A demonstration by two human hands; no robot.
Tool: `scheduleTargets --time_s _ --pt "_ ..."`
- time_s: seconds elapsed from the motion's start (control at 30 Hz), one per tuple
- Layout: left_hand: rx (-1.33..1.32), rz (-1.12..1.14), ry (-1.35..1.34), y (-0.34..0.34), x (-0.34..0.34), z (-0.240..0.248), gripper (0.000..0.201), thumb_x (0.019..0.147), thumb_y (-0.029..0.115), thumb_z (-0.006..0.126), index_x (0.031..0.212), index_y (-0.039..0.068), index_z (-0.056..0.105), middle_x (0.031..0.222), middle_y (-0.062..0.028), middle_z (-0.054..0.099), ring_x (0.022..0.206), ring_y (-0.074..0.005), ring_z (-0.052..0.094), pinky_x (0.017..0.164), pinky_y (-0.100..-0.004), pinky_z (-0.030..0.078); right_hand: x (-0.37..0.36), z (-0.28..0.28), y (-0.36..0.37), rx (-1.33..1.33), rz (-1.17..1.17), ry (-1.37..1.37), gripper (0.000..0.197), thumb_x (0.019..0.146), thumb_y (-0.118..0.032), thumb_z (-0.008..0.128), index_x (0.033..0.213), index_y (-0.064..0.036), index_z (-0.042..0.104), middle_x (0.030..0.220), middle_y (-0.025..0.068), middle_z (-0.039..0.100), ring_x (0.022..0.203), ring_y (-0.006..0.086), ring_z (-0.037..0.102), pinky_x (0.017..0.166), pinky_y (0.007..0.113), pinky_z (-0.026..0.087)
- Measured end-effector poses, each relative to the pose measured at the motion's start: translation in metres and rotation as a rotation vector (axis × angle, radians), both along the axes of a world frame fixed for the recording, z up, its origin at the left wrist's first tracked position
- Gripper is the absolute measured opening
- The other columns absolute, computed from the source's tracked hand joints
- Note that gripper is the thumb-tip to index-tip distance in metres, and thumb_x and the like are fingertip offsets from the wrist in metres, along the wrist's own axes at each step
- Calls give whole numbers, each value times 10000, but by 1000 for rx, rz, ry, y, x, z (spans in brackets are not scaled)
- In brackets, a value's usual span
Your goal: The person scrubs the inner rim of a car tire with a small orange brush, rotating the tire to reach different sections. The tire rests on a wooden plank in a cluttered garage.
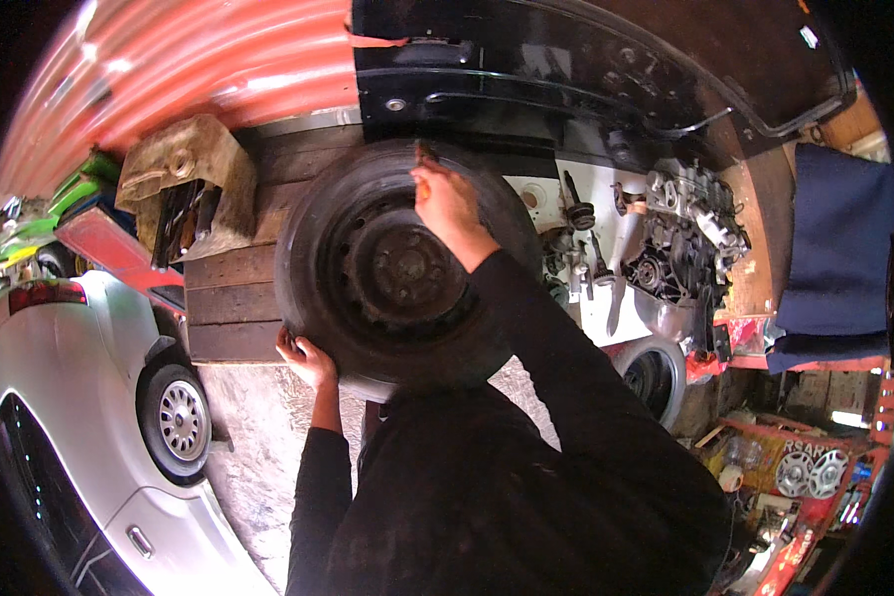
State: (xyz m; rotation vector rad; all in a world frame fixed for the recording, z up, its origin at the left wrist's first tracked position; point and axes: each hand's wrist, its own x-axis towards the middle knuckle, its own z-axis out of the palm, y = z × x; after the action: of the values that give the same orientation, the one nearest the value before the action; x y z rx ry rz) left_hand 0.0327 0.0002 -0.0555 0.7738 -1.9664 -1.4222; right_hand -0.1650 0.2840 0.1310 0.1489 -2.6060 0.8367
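Note:
A car wheel, a black tyre on a dark steel rim, lies flat on the wooden bench in front of me. My right hand is closed round a small tool with an orange handle; its dark end is over the tyre's far sidewall, and its exact kind is hard to make out. At the wheel's near left edge, my left hand grips the tyre with curled fingers. Part of the rim's right side is behind my right wrist and sleeve.
Wooden bench planks extend left of the wheel, with a dirty cut-open container of tools. Engine parts stand at right. Another tyre leans below them. A silver car is at left, a black panel behind.

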Motion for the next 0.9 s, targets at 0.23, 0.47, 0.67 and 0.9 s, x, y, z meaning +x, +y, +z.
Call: scheduleTargets --time_s 0.23,0.47,0.67,0.9 --pt "7 -41 23 -14 3 -18 403 993 138 461 1352 -44 490 1341 -224 544 1213 -348 547 1074 -461 430 27 -6 -15 -334 413 -266 148 907 -158 717 1005 -62 770 968 167 760 911 327 741 829 398 567" --pt "-593 -270 121 10 -33 72 408 911 114 602 1288 -35 559 1314 -251 596 1231 -430 553 1103 -516 389 156 -51 56 -1066 176 -670 273 1001 -293 698 1101 -47 760 857 6 723 764 89 630 721 282 532" --pt "-700 -1016 88 184 -160 155 485 795 212 758 1234 42 641 1266 -205 658 1208 -406 596 1078 -489 436 236 -70 98 -1366 -31 -556 184 985 -141 711 1116 -14 740 1039 71 740 919 162 706 784 309 615" --pt "-1096 -1417 -104 358 -235 144 682 796 289 793 1379 55 527 1384 -180 572 1285 -384 561 1100 -500 442 215 -43 145 -1395 -442 19 193 1016 -121 656 1113 44 687 1128 139 708 971 222 712 792 357 642"
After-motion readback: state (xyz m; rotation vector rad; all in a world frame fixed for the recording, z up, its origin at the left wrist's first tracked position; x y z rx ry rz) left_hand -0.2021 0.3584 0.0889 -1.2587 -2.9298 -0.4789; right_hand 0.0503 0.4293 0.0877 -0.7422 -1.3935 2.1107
